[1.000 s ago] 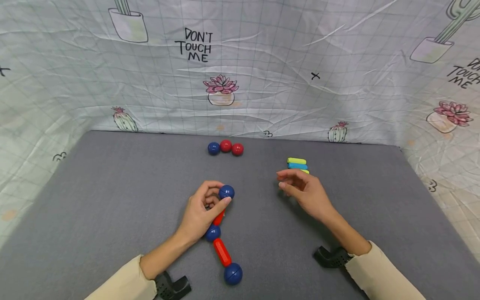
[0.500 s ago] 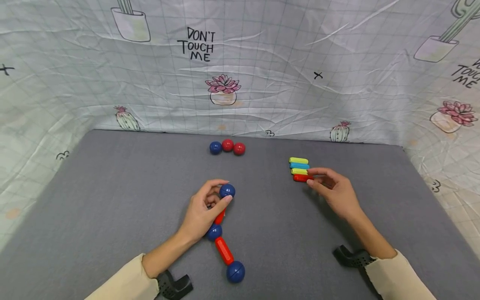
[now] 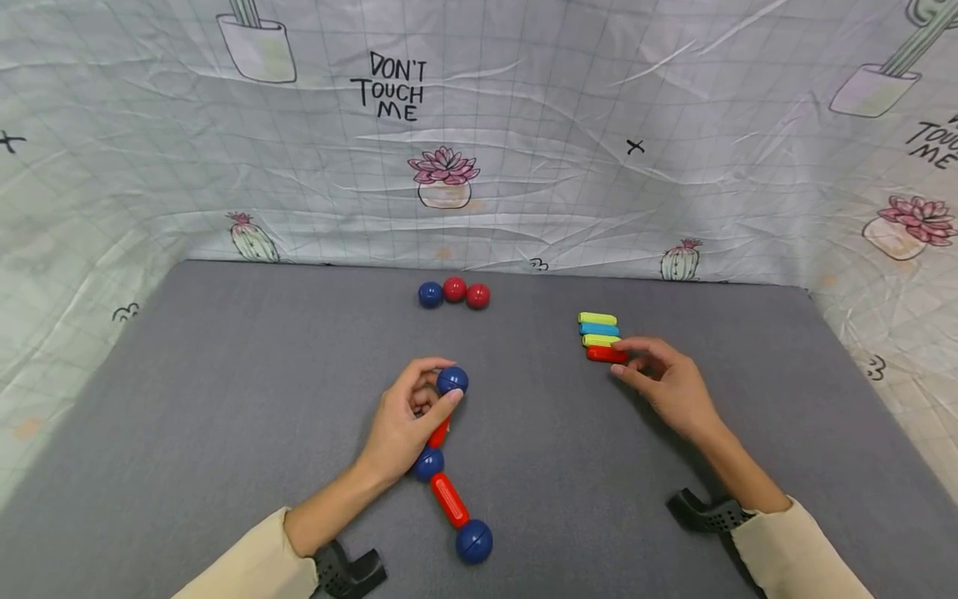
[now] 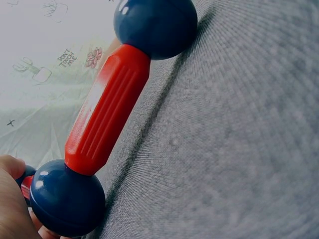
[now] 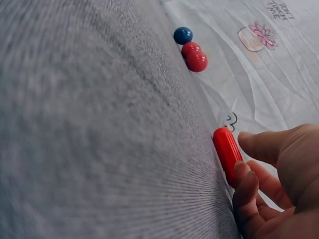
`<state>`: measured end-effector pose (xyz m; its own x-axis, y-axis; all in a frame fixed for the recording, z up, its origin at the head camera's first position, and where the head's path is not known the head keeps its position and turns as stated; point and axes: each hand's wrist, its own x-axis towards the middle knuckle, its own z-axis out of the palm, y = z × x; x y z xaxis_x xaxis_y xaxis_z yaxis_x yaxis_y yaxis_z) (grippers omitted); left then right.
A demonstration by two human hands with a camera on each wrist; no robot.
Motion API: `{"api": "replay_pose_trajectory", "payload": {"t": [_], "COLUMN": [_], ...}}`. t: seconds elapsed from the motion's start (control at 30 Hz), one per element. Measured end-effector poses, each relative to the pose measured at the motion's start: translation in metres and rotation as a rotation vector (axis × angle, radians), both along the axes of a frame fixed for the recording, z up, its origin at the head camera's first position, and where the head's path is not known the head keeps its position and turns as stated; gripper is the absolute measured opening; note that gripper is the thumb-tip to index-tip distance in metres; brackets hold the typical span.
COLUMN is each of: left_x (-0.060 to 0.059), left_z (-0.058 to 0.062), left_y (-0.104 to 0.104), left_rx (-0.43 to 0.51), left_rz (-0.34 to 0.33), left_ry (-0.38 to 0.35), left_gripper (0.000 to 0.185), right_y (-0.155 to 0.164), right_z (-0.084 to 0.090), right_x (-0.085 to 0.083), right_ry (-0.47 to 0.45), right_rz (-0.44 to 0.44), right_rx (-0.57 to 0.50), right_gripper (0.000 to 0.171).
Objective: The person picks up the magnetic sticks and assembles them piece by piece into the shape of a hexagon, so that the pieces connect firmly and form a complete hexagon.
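My left hand (image 3: 399, 424) pinches the top blue ball (image 3: 452, 380) of a zigzag chain between thumb and fingers. Below it come a red rod (image 3: 440, 433), the middle blue ball (image 3: 429, 463), another red rod (image 3: 450, 500) and the end blue ball (image 3: 474, 542). The left wrist view shows the ribbed lower rod (image 4: 107, 110) joining two balls close up. My right hand (image 3: 674, 388) is at the right end of a loose red rod (image 3: 607, 353). In the right wrist view the thumb stands a little off this rod (image 5: 228, 155), while a fingertip is at its end.
Above the loose red rod lie a yellow rod (image 3: 601, 340), a blue rod (image 3: 599, 329) and another yellow rod (image 3: 597, 319). A blue ball (image 3: 430, 294) and two red balls (image 3: 454, 289) sit near the back edge. A printed cloth (image 3: 539, 191) hangs behind the grey tabletop (image 3: 247, 349).
My right hand has moved right to the loose red rod, uncovering it and the lower yellow rod. Its thumb has since drawn slightly off. My left hand keeps its hold on the chain's top ball.
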<state>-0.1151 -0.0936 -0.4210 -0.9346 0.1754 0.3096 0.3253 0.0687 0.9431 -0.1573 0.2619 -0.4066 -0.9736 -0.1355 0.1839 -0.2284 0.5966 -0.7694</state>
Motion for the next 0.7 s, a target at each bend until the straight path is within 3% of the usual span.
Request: {"api": "replay_pose_trajectory", "payload": {"t": [0.7], "left_x": [0.0006], "left_z": [0.0018], "left_y": [0.0], "left_rx": [-0.006], "left_rz": [-0.012], "left_ry": [0.011], "left_gripper": [0.032], "right_y": [-0.0041], "right_z": [-0.0046], "right_x": [-0.001], "right_ry": [0.118], "right_rz": [-0.041], "right_rx": [0.146], "right_gripper": [0.021]}}
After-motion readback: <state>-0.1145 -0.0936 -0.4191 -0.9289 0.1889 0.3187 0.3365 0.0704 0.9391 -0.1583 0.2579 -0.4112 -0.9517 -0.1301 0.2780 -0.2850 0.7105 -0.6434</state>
